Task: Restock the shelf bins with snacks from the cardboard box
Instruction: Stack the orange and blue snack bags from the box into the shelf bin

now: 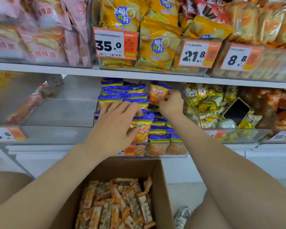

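A clear shelf bin (pixel 172 155) on the middle shelf holds several blue-and-orange snack packets (pixel 158 129). My left hand (pixel 116 124) reaches into the bin, its fingers curled round one upright packet (pixel 141 128) near the front. My right hand (pixel 170 104) is deeper in the bin and pinches another packet (pixel 158 92), held upright at the back. Below, an open cardboard box (pixel 162 179) sits between my arms, filled with several orange-and-brown wrapped snack bars (pixel 116 205).
Left of the bin is a clear bin (pixel 56 113) with little in it. To the right, a bin of yellow packets holds a dark phone-like object (pixel 236 110). The upper shelf carries pink, yellow and orange bags behind price tags (pixel 115 42). A shoe (pixel 182 215) shows on the floor.
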Motion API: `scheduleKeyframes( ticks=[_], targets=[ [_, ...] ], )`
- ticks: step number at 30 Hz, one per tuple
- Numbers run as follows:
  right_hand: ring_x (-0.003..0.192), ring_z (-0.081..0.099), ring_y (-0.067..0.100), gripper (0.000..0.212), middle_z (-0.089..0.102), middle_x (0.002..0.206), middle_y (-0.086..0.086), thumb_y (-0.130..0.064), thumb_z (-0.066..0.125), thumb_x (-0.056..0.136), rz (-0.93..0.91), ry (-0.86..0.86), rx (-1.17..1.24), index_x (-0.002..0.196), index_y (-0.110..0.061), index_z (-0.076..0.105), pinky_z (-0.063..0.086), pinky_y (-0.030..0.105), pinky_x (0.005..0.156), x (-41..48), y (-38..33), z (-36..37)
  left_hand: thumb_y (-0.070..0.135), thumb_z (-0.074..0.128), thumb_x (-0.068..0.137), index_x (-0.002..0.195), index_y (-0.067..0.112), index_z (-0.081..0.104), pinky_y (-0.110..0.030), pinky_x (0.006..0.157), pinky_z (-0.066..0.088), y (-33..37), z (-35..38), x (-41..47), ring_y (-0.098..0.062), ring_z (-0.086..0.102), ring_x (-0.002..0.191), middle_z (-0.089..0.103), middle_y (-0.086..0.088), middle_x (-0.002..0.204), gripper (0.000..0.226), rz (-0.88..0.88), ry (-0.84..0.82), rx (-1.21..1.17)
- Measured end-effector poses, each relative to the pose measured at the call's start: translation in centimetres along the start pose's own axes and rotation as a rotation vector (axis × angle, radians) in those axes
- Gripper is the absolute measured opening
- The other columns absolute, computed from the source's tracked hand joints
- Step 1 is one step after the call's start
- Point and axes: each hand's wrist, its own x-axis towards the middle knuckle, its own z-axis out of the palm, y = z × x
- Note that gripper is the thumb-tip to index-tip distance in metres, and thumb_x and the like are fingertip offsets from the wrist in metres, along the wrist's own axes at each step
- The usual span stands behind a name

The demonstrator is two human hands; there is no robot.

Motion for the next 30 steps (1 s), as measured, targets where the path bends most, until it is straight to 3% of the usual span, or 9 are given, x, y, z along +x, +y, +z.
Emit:
scheduleKeyframes(
  ticks=[2,6,12,16,18,21,24,27,30],
  targets=[
    [0.121,0.062,0.038,0.053,0.067,0.125,0.021,-0.025,0.074,0.096,-0.053,0.058,-0.065,0.135,0.002,0.049,0.052,0.043,0.093,1.1,-1.2,0.7,0.042,0.069,0.090,0.126,0.038,0.050,-0.044,0.116,0.028,-0.1,-0.1,0.4,-0.016,0.050,0.125,0.056,0.015,0.128,0.041,0.009,-0.031,-0.005],
    [0.120,0.061,0.044,0.041,0.067,0.123,0.024,-0.024,0.069,0.099,-0.113,0.017,-0.282,0.126,0.004,0.057,0.051,0.044,0.092,3.0,-1.6,2.0,0.051,0.052,0.088,0.124,0.035,0.053,-0.039,0.111,0.031,-0.4,0.4,0.4,-0.013,0.049,0.122,0.052,0.016,0.129,0.039,0.000,-0.074,-0.018],
    [0.116,0.063,0.042,0.028,0.070,0.118,0.020,-0.025,0.069,0.098,-0.105,-0.088,-0.353,0.117,-0.004,0.068,0.052,0.040,0.090,4.1,-1.5,2.5,0.054,0.051,0.086,0.122,0.036,0.053,-0.027,0.102,0.025,-0.9,0.7,0.5,-0.007,0.045,0.120,0.052,0.019,0.127,0.040,0.009,-0.058,-0.062],
    [0.124,0.054,0.044,0.034,0.065,0.123,0.023,-0.023,0.066,0.091,-0.056,-0.150,-0.438,0.121,-0.007,0.063,0.049,0.045,0.098,3.4,-1.4,1.9,0.053,0.054,0.087,0.126,0.034,0.055,-0.030,0.106,0.027,-1.0,0.6,0.3,-0.008,0.046,0.124,0.053,0.017,0.131,0.043,0.026,-0.041,-0.076],
    [0.130,0.047,0.044,0.036,0.064,0.125,0.023,-0.027,0.066,0.089,-0.037,-0.107,-0.472,0.119,-0.007,0.064,0.044,0.046,0.103,2.8,-1.6,1.2,0.054,0.053,0.087,0.130,0.032,0.056,-0.034,0.110,0.031,-0.9,0.5,0.1,-0.010,0.048,0.127,0.055,0.015,0.134,0.047,0.031,-0.024,-0.074],
    [0.133,0.045,0.046,0.051,0.060,0.134,0.022,-0.031,0.065,0.089,-0.042,-0.046,-0.446,0.131,-0.004,0.056,0.044,0.050,0.107,1.2,-2.1,-0.4,0.055,0.053,0.088,0.134,0.029,0.055,-0.036,0.112,0.031,-0.8,0.1,-0.2,-0.013,0.048,0.128,0.056,0.013,0.136,0.052,0.044,0.018,-0.093],
    [0.118,0.059,0.044,0.045,0.065,0.121,0.020,-0.028,0.061,0.092,-0.126,-0.067,-0.356,0.130,-0.005,0.055,0.053,0.048,0.094,-1.9,-2.2,-2.4,0.045,0.062,0.089,0.132,0.023,0.057,-0.038,0.112,0.037,-0.9,-0.3,-1.1,-0.017,0.049,0.128,0.055,0.007,0.135,0.048,0.056,0.109,-0.101],
    [0.074,0.066,0.022,0.016,0.070,0.076,0.003,-0.022,0.059,0.094,-0.264,-0.103,-0.272,0.096,-0.015,0.073,0.046,0.029,0.065,-6.9,-3.3,-5.5,0.020,0.071,0.089,0.108,0.014,0.061,-0.035,0.093,0.044,-0.3,-1.2,-2.5,-0.019,0.052,0.109,0.056,0.000,0.114,0.023,0.072,0.316,-0.135],
    [0.054,0.058,0.006,0.021,0.063,0.055,-0.008,-0.023,0.063,0.089,-0.400,-0.172,-0.194,0.070,-0.018,0.070,0.040,0.017,0.053,-13.1,-4.9,-8.7,0.020,0.066,0.089,0.087,0.018,0.053,-0.024,0.069,0.038,0.8,-1.8,-5.0,-0.009,0.047,0.081,0.050,0.012,0.085,0.013,0.106,0.354,-0.217]
  ],
)
